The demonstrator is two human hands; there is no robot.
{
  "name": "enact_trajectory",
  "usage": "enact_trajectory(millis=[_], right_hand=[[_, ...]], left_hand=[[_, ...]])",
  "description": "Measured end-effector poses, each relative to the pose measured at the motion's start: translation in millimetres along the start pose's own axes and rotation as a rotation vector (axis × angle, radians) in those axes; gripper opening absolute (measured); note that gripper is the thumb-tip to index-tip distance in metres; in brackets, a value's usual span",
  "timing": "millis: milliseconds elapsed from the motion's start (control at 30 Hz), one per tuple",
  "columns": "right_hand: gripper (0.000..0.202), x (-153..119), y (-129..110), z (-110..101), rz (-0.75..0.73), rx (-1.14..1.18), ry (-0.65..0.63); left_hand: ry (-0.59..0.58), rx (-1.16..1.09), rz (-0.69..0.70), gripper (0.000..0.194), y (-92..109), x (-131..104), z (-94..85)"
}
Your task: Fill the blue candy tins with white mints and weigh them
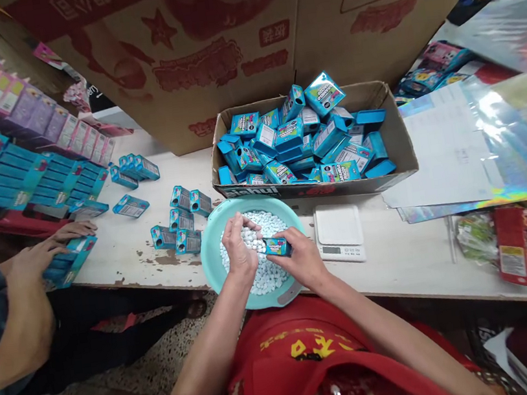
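My right hand (pixel 308 262) grips a small blue candy box (pixel 277 246) between thumb and fingers, one end turned to the left. Facing it, my left hand (pixel 240 250) is cupped around a few white candies, close to the box's end. Both hands are over a turquoise basin (pixel 211 250) holding many small white candies (pixel 271 280). Just behind the basin, an open cardboard box (pixel 397 139) is heaped with blue candy boxes (pixel 288 132). Several more blue boxes (pixel 181 219) stand grouped on the table left of the basin, with dark round holes showing in their ends.
A white digital scale (pixel 338 226) sits right of the basin. Shiny plastic sheets (pixel 447 145) and candy bags (pixel 523 246) lie farther right. A large carton (pixel 232 45) rises behind. At left, a co-worker's hands (pixel 39 255) hold blue boxes beside stacked packs (pixel 19 170).
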State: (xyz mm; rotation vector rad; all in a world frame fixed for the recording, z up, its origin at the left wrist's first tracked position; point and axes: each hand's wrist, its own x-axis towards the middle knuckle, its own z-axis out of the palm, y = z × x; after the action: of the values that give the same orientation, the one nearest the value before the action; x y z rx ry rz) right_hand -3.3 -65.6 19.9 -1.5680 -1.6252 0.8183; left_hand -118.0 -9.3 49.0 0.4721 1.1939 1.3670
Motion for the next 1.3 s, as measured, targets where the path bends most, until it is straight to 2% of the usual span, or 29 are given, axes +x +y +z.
enact_trajectory(millis=[200,400,700,867,1000,1133,1300], right_hand=[[0.028,-0.4,-6.8,0.6,-0.007,0.011,0.001],[0.029,-4.4,-7.9,1.0,0.016,0.020,0.016],[0.029,-4.4,-5.4,-2.8,0.021,0.014,0.041],[0.029,-6.0,-4.4,-1.2,0.032,0.009,0.032],[0.028,-8.7,-6.2,1.1,0.035,0.014,0.000],[0.028,-8.5,-5.8,-2.7,0.046,0.017,-0.005],[0.028,-8.4,-3.6,-6.1,0.072,0.051,0.053]], left_hand=[[0.026,0.020,0.074,0.032,3.5,-4.3,3.5],[0.047,0.041,0.075,0.035,2.5,-4.5,5.2],[-0.019,0.068,0.110,0.033,-0.6,-7.8,5.7],[-0.009,0.090,0.118,0.034,-2.8,-9.2,6.9],[-0.014,0.109,0.101,0.036,-3.8,-10.2,7.4],[-0.066,0.107,0.037,0.036,-2.6,-11.0,5.7],[-0.041,0.077,0.022,0.038,-7.2,-14.1,7.5]])
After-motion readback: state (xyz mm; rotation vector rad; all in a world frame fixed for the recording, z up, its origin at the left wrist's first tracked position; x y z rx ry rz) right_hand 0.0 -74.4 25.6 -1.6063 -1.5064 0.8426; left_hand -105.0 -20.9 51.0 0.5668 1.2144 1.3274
